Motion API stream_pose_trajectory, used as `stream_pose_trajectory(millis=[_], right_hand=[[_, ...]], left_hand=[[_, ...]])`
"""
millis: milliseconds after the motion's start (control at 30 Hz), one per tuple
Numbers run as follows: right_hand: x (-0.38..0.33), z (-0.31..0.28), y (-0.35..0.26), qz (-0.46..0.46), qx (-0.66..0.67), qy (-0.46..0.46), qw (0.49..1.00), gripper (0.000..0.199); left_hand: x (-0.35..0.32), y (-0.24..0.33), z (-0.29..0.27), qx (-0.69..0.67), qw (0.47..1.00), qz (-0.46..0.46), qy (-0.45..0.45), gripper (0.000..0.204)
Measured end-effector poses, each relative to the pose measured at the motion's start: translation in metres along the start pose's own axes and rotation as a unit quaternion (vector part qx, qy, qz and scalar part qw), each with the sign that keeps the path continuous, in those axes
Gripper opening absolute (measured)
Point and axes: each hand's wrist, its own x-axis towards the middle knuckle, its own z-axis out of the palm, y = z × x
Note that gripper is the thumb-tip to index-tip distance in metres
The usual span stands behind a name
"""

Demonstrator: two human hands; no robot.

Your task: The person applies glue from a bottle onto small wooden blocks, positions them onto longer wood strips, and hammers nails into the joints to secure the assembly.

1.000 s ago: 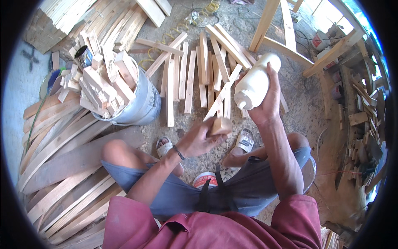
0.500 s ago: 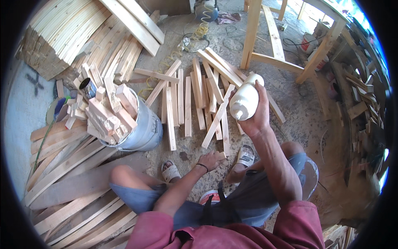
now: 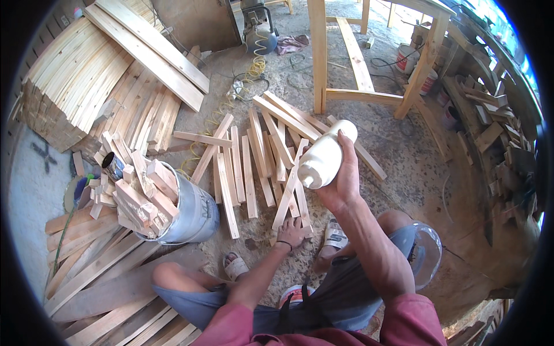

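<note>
My right hand (image 3: pixel 341 183) is wrapped round a white plastic squeeze bottle (image 3: pixel 324 154), tilted with its nozzle toward the lower left, above the wooden strips. Down near the floor, my left hand (image 3: pixel 292 234) has its fingers spread over the near ends of the strips. A wooden strip (image 3: pixel 292 187) reaches up and away from those fingers. What lies under the left palm is hidden. Several more strips (image 3: pixel 248 176) are laid out loosely on the floor ahead, some crossing others.
A grey bucket (image 3: pixel 199 210) full of wood offcuts stands at left, with a small can (image 3: pixel 113 165) on top. Stacked boards (image 3: pixel 75 75) fill the far left. A wooden frame (image 3: pixel 320 63) rises far right of centre, and a compressor (image 3: pixel 258 32) sits behind. Scrap wood (image 3: pixel 490 138) lines the right.
My left hand has moved forward to the strips' near ends, and its fingers have spread. The bottle stays in my right hand. The whole view has shifted, so floor things appear lower and further left.
</note>
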Motion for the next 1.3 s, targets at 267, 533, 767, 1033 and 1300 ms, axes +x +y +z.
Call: stream_pose_trajectory(millis=[267,533,767,1033,1300], right_hand=[[-0.018,0.013,0.012,-0.022,-0.026,0.022,0.999,0.048],[-0.034,0.020,0.048,-0.015,-0.061,0.019,0.998,0.050],[-0.037,0.013,0.057,-0.009,-0.052,0.023,0.998,0.062],[-0.034,0.006,0.062,-0.042,-0.087,0.005,0.995,0.060],[-0.047,0.012,0.072,-0.087,-0.134,-0.001,0.987,0.046]], left_hand=[[-0.038,0.022,-0.299,-0.267,0.904,0.136,0.305,0.020],[-0.076,0.036,-0.325,-0.224,0.871,0.191,0.394,0.023],[-0.081,0.028,-0.317,-0.181,0.854,0.185,0.451,0.023],[-0.088,0.032,-0.323,-0.106,0.878,0.154,0.440,0.022],[-0.084,0.022,-0.318,-0.140,0.885,0.081,0.437,0.024]])
